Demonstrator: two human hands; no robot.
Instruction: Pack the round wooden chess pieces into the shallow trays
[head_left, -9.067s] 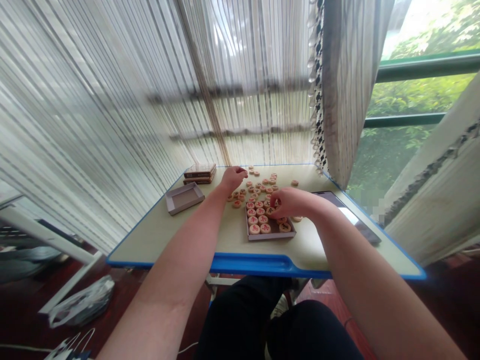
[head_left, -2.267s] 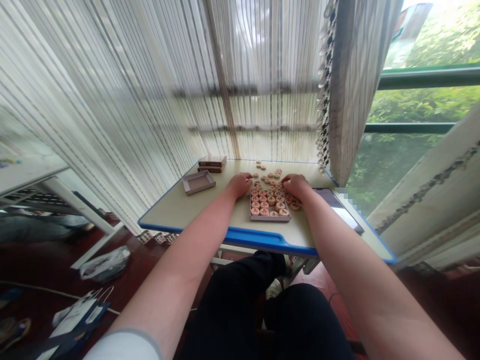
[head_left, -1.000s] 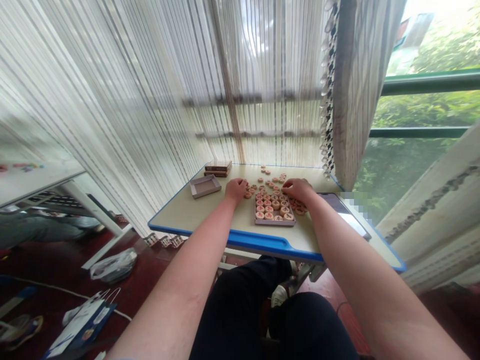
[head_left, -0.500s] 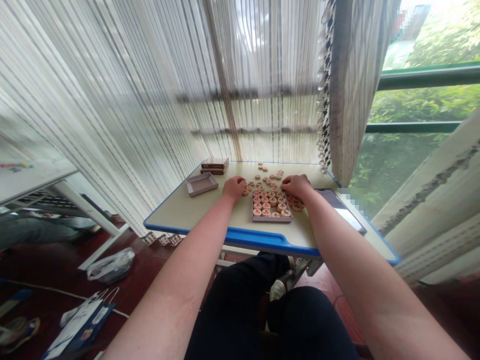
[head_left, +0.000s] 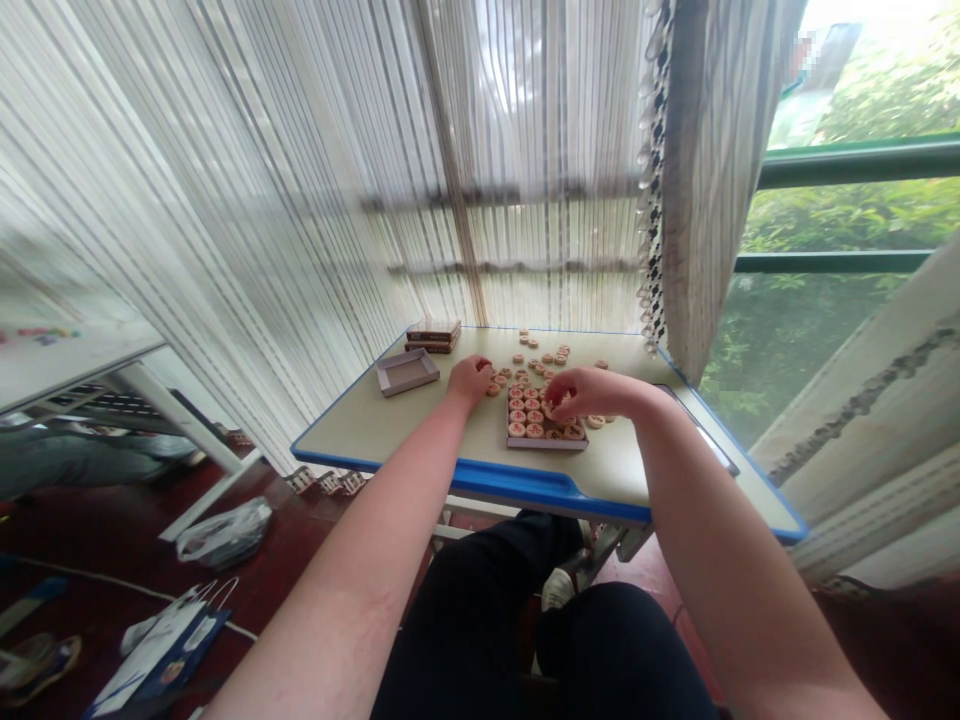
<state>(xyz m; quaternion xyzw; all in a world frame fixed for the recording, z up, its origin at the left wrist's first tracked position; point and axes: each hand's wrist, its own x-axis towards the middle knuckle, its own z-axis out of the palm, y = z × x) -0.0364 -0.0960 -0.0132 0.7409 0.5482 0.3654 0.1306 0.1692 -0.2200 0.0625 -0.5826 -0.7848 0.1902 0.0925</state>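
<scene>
A shallow grey box (head_left: 546, 441) on the desk holds rows of round wooden chess pieces (head_left: 525, 418) with red marks. My right hand (head_left: 589, 391) hovers over the box's right half, fingers curled in a pinch on a piece. My left hand (head_left: 469, 378) rests on the desk just left of the box, fingers curled beside a few loose pieces (head_left: 493, 386). More loose pieces (head_left: 541, 356) lie scattered behind the box.
The box lid (head_left: 406, 371) lies at the desk's left, with a flat dark case (head_left: 433, 335) behind it. A dark tablet (head_left: 697, 430) lies along the right edge. Striped curtains (head_left: 315, 200) hang close behind the blue-rimmed desk (head_left: 525, 480). Bags lie on the floor (head_left: 221, 525) at left.
My right hand has moved from the loose pieces behind the box to above the box's right half. My left hand has stayed beside the box.
</scene>
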